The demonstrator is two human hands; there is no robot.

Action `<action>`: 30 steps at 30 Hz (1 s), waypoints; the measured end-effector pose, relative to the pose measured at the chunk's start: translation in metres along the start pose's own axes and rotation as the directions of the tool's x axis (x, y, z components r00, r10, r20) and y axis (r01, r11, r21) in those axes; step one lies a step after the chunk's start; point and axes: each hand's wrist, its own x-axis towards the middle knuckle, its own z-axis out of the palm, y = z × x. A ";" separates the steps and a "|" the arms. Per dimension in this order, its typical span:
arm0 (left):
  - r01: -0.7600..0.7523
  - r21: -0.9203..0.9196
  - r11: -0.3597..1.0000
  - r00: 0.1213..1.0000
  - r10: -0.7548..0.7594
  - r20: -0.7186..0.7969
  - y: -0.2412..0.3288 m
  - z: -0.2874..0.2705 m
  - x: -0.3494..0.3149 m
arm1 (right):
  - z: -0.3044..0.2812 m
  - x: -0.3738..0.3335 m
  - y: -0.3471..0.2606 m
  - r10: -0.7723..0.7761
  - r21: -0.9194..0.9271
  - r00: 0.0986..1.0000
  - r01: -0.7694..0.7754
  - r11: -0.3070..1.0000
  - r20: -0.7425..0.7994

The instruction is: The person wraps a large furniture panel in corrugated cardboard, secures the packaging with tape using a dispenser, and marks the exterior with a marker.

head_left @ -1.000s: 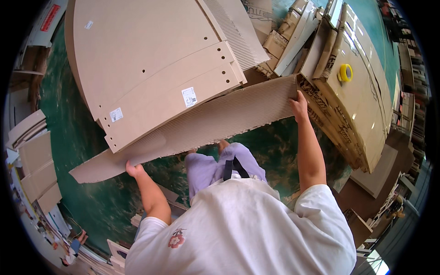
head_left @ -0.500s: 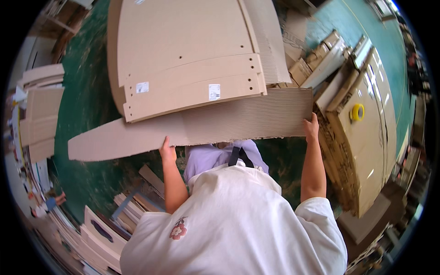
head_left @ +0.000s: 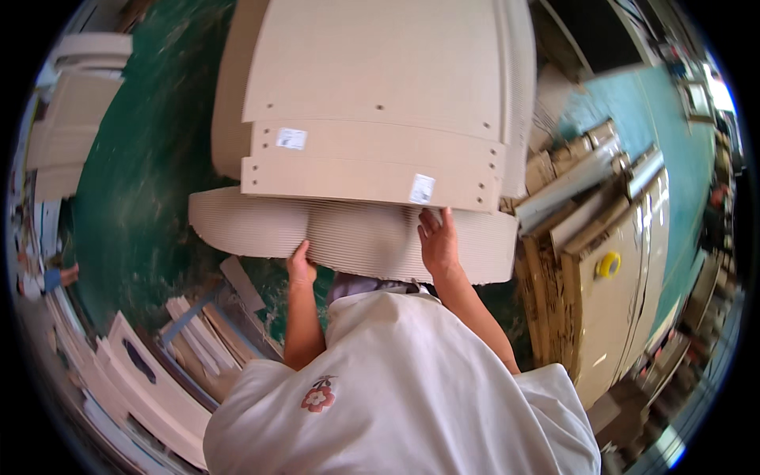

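A strip of corrugated cardboard (head_left: 356, 235) lies across in front of my waist, its far edge running beneath a stack of pale boards. My left hand (head_left: 302, 266) grips the strip's near edge, thumb on top and the other fingers mostly hidden below. My right hand (head_left: 440, 245) rests over the strip with fingers extended and apart, the tips at the lower edge of the front board (head_left: 348, 164). That board carries two white labels and a row of dark holes near each end. Beyond it lies a large flat panel (head_left: 372, 63).
Taped cardboard packages (head_left: 613, 293) stand on the right, a yellow tape roll (head_left: 608, 265) on top. Wooden offcuts (head_left: 206, 340) and a board with an oval cutout (head_left: 138, 372) lie lower left. More boards (head_left: 75, 127) are at the far left, beyond green floor (head_left: 150, 182).
My right hand has left the strip's right end and moved inward to the board's edge, its fingers now extended. The strip has shifted right and further under the boards.
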 end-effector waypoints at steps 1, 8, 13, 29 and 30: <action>0.016 0.016 1.000 1.000 -0.016 -0.009 0.001 -0.004 0.001 | 0.013 0.007 0.009 -0.020 0.058 0.997 0.016 0.998 0.069; -0.125 0.031 0.992 0.992 0.125 -0.011 0.008 0.000 -0.023 | 0.087 0.016 -0.003 0.142 0.274 0.944 -0.059 0.960 -0.296; -0.048 -0.078 0.996 0.998 0.051 0.041 0.003 -0.002 -0.044 | 0.098 0.002 -0.018 0.132 0.268 0.966 -0.070 0.961 -0.222; 0.250 -0.234 0.939 0.926 -0.162 0.340 -0.023 0.074 0.011 | 0.124 -0.044 -0.043 0.101 0.166 0.962 -0.059 0.984 -0.253; 0.260 -0.259 0.930 0.910 -0.145 0.389 -0.025 0.090 0.016 | 0.123 -0.043 -0.043 0.096 0.174 0.964 -0.054 0.983 -0.247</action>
